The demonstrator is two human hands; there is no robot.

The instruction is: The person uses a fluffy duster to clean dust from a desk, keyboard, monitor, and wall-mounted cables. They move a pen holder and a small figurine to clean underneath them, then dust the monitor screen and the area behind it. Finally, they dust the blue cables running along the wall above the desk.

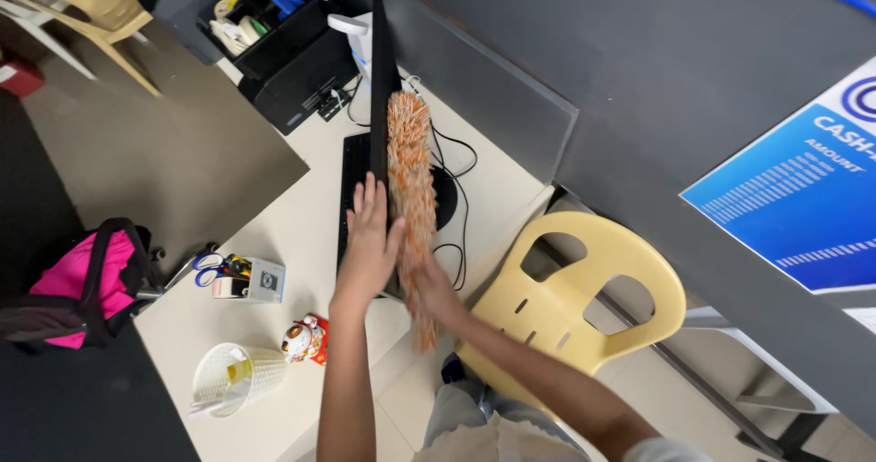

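Note:
A thin black computer monitor (380, 79) stands edge-on on a cream desk (292, 225). My left hand (368, 243) lies flat against the monitor's near edge, fingers together and stretched out. My right hand (434, 290) grips the handle of a long orange and white fluffy duster (408, 166), which lies against the back side of the monitor. A black keyboard (352, 179) sits in front of the screen, partly hidden by my left hand.
A yellow plastic chair (584, 289) stands right of the desk. On the desk are a pen holder with scissors (239, 277), a small cat figurine (304, 339), a clear mesh cup (230, 378) and a black printer (287, 51). A pink and black bag (82, 280) sits at left. Grey partition (639, 88) behind.

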